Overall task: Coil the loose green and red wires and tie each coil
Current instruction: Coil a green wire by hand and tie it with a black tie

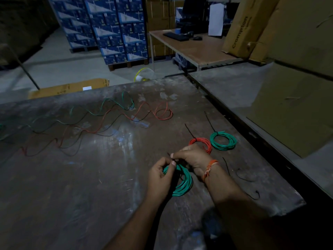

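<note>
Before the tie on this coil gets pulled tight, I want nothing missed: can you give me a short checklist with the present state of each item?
1. Left hand holds the green coil: ok.
2. Right hand pinches the black tie at the coil's top: ok.
3. Tie tail threaded through its head: cannot tell, fingers hide it.
4. Coil loops gathered, none straying: ok.
5. Spare ties within reach on the table: ok.
6. All wires coiled: not ok, loose wires remain.

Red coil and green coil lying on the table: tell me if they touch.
Apart. The head view shows a strip of bare table between the red coil and the green coil.
</note>
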### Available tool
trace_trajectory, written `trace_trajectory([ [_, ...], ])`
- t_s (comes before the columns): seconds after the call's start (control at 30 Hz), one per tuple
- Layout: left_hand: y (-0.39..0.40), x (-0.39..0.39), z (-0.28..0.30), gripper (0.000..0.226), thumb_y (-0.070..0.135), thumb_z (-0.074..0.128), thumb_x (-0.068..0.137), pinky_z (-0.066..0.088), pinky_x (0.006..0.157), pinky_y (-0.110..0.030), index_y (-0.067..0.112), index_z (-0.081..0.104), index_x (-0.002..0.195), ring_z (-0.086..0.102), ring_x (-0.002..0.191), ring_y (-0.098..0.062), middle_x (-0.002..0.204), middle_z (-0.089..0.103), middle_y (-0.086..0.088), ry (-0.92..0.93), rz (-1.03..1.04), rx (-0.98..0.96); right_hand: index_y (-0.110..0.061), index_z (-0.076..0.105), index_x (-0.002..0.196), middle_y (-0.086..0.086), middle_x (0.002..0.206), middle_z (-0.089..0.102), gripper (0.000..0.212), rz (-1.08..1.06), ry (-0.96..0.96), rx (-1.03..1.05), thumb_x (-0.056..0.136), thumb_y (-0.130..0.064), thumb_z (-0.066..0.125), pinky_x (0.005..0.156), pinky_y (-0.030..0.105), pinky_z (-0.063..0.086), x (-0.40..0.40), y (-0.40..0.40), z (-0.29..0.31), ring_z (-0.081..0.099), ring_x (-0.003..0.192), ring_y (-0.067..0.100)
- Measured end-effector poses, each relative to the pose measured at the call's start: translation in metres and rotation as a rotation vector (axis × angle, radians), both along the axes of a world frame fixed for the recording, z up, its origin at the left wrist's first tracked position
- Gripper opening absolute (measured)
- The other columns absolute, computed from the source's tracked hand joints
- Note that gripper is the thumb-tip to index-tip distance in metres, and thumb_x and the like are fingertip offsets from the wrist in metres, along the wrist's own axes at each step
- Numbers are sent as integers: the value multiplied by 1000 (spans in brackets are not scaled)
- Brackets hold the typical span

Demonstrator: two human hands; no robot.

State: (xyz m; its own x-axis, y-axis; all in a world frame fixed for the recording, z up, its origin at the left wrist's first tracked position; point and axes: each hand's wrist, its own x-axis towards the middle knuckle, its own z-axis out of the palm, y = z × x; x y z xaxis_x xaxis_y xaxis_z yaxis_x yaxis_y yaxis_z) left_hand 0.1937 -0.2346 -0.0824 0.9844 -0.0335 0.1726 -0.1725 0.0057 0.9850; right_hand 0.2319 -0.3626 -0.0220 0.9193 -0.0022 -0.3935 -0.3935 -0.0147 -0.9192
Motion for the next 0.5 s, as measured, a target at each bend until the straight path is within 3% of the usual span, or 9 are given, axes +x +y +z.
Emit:
trace_trajectory([
  [0.1, 0, 1, -1, 20, 22, 61, 94, 42, 63, -34, 14, 58, 76, 52, 67, -12, 68, 56, -2, -3, 13, 34, -12, 54, 54, 8, 56, 50, 39, -21, -51, -45, 89, -12, 71, 54, 27, 41, 5, 2, -3, 49, 49, 16],
  [0.17, 0, 2, -3, 22, 27, 61, 93, 43, 61, -37, 14, 58, 76, 52, 65, -16, 67, 55, -6, 23, 22, 33, -14, 53, 61, 4, 60, 50, 38, -68, -126, -71, 96, -18, 65, 63, 29, 40, 7, 7, 5, 48, 58, 15],
  [0.23, 1, 1, -3, 24, 33, 63, 92, 41, 57, -43, 14, 58, 78, 52, 63, -21, 66, 54, -12, 73, 2, -6, -12, 55, 68, 2, 64, 50, 35, -139, -200, -79, 103, -19, 56, 61, 31, 39, 11, 9, 18, 46, 63, 12],
  [0.3, 2, -2, 0, 26, 33, 63, 93, 36, 56, -42, 13, 58, 78, 46, 59, -22, 63, 51, -12, 102, -32, -53, -2, 59, 82, 8, 74, 54, 32, -180, -282, -166, 105, -23, 49, 66, 37, 44, 17, 7, 28, 47, 70, 16],
  [0.37, 2, -3, 1, 28, 32, 61, 95, 33, 56, -39, 12, 55, 77, 41, 58, -21, 61, 46, -10, 109, -49, -90, -7, 56, 85, 4, 77, 57, 31, -177, -344, -253, 106, -26, 46, 70, 39, 42, 24, 7, 34, 49, 71, 17],
  [0.5, -1, -5, 5, 33, 38, 58, 97, 31, 53, -37, 17, 51, 74, 39, 56, -19, 59, 45, -4, 96, -65, -54, -13, 54, 91, -4, 79, 66, 24, -125, -373, -315, 107, -24, 40, 68, 29, 39, 26, 9, 33, 52, 65, 8],
])
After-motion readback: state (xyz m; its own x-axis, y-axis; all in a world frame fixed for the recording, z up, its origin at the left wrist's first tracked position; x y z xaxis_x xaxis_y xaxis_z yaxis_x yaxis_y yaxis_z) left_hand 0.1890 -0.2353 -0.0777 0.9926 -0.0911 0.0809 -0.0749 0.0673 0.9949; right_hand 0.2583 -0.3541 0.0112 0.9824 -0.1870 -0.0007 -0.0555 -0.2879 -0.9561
